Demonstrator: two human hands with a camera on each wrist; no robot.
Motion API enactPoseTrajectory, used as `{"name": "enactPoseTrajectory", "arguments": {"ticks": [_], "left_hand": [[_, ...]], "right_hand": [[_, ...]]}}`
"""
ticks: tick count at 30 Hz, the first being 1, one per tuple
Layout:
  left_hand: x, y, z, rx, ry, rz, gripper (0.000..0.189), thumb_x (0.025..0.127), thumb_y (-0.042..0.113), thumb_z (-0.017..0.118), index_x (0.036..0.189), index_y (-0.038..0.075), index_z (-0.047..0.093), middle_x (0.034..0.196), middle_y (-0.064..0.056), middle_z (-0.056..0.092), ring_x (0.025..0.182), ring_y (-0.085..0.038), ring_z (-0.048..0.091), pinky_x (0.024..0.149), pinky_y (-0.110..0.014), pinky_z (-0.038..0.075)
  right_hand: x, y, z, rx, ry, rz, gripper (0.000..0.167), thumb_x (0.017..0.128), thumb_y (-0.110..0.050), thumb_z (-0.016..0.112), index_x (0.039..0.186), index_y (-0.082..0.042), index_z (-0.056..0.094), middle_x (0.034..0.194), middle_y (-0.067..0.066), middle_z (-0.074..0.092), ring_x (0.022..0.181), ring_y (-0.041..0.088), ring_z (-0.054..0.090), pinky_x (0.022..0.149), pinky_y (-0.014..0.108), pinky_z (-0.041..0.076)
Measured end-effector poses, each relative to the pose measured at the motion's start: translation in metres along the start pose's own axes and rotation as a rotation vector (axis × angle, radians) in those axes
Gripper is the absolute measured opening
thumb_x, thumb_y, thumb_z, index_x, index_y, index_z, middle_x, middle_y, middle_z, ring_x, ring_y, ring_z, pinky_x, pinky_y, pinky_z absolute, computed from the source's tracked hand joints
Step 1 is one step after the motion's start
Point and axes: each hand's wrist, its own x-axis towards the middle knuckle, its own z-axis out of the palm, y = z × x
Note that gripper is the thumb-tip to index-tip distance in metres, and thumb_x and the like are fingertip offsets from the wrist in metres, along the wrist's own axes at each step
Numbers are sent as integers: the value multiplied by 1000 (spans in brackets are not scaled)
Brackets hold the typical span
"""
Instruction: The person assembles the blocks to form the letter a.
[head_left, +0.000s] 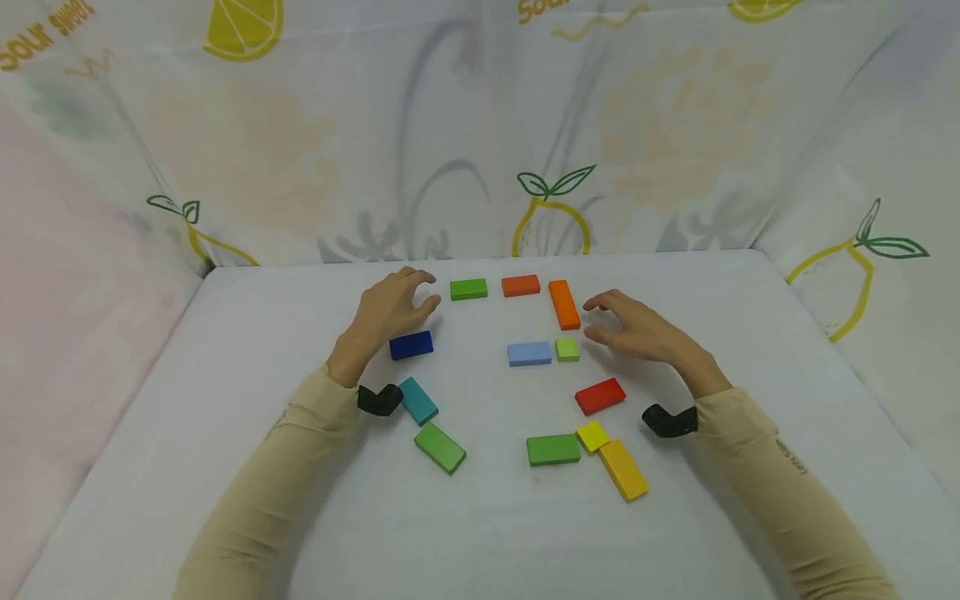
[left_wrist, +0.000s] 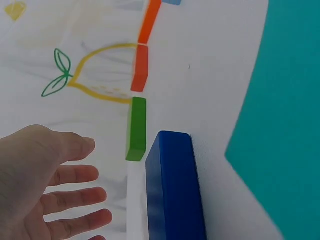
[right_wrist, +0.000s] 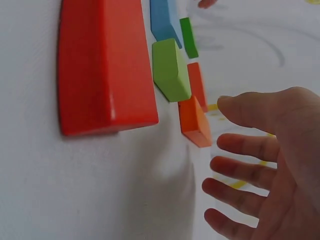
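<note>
My left hand (head_left: 393, 304) hovers at the upper left of the blocks with fingers relaxed and nothing in them. Nearest to it are a green block (head_left: 468, 289) to its right and a dark blue block (head_left: 411, 345) just below. On the other side my right hand (head_left: 633, 327) is held over the table, its fingers loosely bent and apart, holding nothing. Left of its fingertips lie an orange block (head_left: 564, 305) and a small lime block (head_left: 567, 349). A red block (head_left: 600, 397) lies below it, large in the right wrist view (right_wrist: 107, 65).
A red-orange block (head_left: 521, 286) lies at the back and a light blue block (head_left: 529, 354) mid-table. Teal (head_left: 418, 401) and green (head_left: 440, 447) blocks sit front left. Another green block (head_left: 553, 450), a yellow square (head_left: 593, 436) and a yellow-orange block (head_left: 623, 471) are front right.
</note>
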Motion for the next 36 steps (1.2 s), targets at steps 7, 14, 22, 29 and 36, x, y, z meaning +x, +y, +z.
{"name": "enactPoseTrajectory", "arguments": {"ticks": [7, 14, 22, 29, 36], "left_hand": [[4, 5, 6, -20, -29, 17, 38, 94, 35, 53, 124, 12, 60, 134, -10, 54, 112, -31, 58, 82, -52, 51], [3, 4, 6, -37, -60, 28, 40, 95, 36, 51, 126, 12, 58, 137, -9, 52, 114, -29, 57, 85, -52, 50], [4, 7, 6, -60, -103, 63, 42, 95, 36, 51, 129, 12, 56, 137, -8, 52, 121, -29, 54, 90, -53, 48], [2, 4, 7, -35, -149, 51, 38, 95, 34, 53, 126, 13, 59, 131, -9, 55, 114, -29, 57, 90, -51, 48], [0, -3, 9, -3, -207, 75, 44, 93, 35, 58, 131, 14, 56, 139, -12, 49, 124, -35, 49, 93, -59, 43]], "right_hand": [[0, -3, 2, 46, 25, -26, 46, 95, -31, 55, 134, -9, 46, 136, 15, 46, 124, 33, 44, 104, 56, 36], [-1, -9, 3, 84, -55, -44, 54, 93, -35, 57, 139, -9, 42, 149, 12, 34, 133, 33, 36, 109, 57, 29], [-6, -16, 3, 76, -74, -58, 62, 92, -36, 59, 143, -9, 37, 152, 12, 30, 133, 33, 37, 109, 57, 29], [-3, -18, 5, 47, -78, -94, 63, 91, -33, 61, 144, -7, 37, 151, 14, 31, 137, 34, 32, 111, 55, 27], [0, -17, 10, 44, -59, -81, 65, 89, -33, 64, 143, -8, 37, 148, 15, 34, 134, 32, 36, 110, 54, 30]]}}
